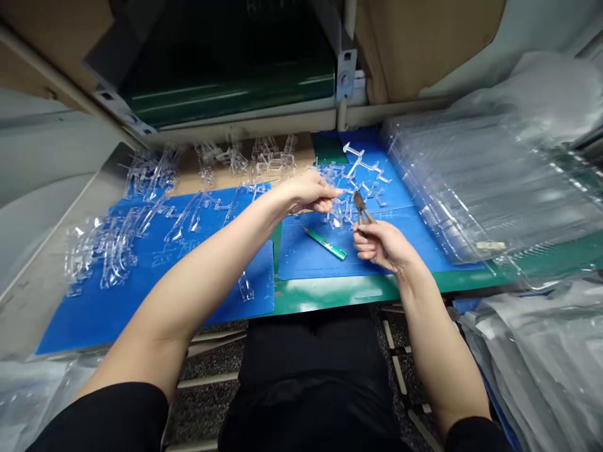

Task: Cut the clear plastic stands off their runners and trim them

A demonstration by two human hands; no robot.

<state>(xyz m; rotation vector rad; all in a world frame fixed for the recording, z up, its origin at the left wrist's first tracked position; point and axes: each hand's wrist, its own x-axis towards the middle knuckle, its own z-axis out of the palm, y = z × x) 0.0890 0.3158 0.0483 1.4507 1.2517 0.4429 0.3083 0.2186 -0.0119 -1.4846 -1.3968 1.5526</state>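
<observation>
Left fingers (328,193) partly hide a blurred clear piece (348,191)

The left arm (211,270) extends from near left toward the far centre, elbow bent. The left hand (311,190) points right, fingertips (337,192) drawn into a pinch. The right arm (431,339) angles in from near right. The right hand (382,245) is curled in a grip, nearer than the left hand and apart from it.

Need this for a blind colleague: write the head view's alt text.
A person's right hand holds dark metal pliers while the left hand pinches a clear plastic piece. A slim green pen-like object lies on a flat blue sheet.
</observation>
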